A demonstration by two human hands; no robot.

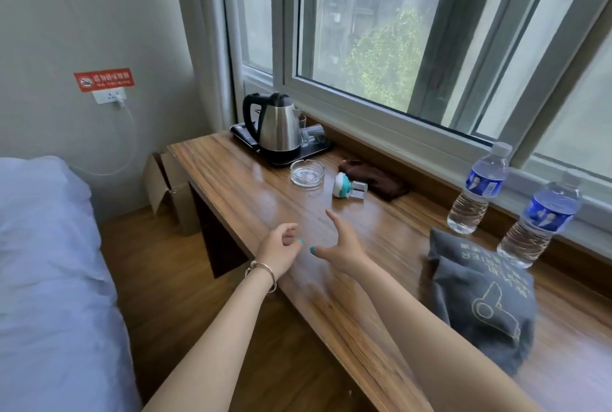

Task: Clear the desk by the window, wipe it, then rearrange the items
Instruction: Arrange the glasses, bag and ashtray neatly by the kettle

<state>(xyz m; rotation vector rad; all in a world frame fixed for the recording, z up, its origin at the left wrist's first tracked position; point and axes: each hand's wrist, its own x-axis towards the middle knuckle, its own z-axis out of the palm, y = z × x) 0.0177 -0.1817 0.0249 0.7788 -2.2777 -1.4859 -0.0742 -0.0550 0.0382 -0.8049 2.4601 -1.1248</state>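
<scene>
- Two bare arms reach out ahead of me over the wooden desk [251, 186]; my left hand [277, 251], with a bracelet at the wrist, hangs at the desk's front edge with fingers loosely curled and holding nothing.
- My right hand [342, 246] hovers just beside it above the desktop, fingers spread and relaxed, also holding nothing.
- At my right a grey drawstring bag [483, 299] printed with a hairdryer outline lies on the desk.
- Behind the bag, two water bottles [477, 188] stand upright along the window ledge, near each other.
- Further out, mid-desk, a small teal-and-white plug-in device [346, 185], possibly a mosquito repellent, lies on its side.
- Just left of it sits a glass ashtray [307, 173]; just right lies a crumpled dark brown cloth [374, 176].
- At the far end a steel kettle [280, 125] stands on a black tray [318, 148] with overturned glasses [313, 134] beside it.
- Left of the desk I see a bed [49, 246] with white sheets.
</scene>
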